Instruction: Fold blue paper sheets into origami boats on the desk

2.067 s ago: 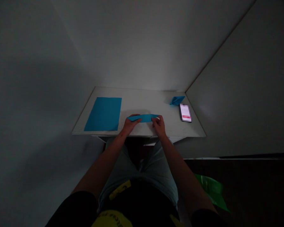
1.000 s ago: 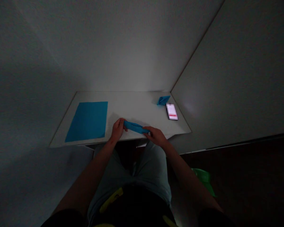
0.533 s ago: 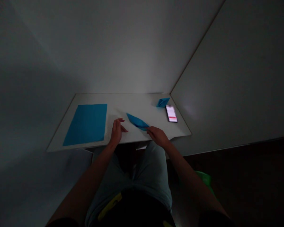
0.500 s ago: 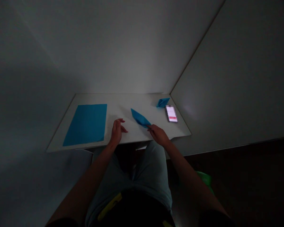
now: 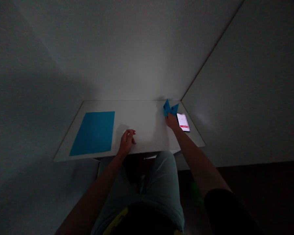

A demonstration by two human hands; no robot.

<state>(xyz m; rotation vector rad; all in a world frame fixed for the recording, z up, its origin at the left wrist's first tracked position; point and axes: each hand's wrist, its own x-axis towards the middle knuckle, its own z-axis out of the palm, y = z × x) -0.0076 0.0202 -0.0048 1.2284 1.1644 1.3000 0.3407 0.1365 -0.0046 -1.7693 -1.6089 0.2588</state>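
Observation:
My right hand (image 5: pixel 171 121) reaches to the far right of the table, its fingers closed on the near end of a folded blue paper boat (image 5: pixel 166 106). Right beside that, partly behind my fingers, is a second folded blue paper boat (image 5: pixel 175 108); I cannot tell whether the two touch. My left hand (image 5: pixel 127 141) hovers over or rests on the front middle of the table, fingers loosely bent and apart, holding nothing. Nearest to it, on the left, lies a flat blue sheet of paper (image 5: pixel 94 133).
A phone (image 5: pixel 183 122) with a lit screen lies just right of my right hand and forearm. The narrow white table (image 5: pixel 147 117) meets a wall at its back and another on its right. Something green (image 5: pixel 196 195) is on the dark floor at lower right.
My right hand has carried its paper boat from the table's middle to the far right, beside the other one. The left hand remains near the front edge. The view has shifted slightly.

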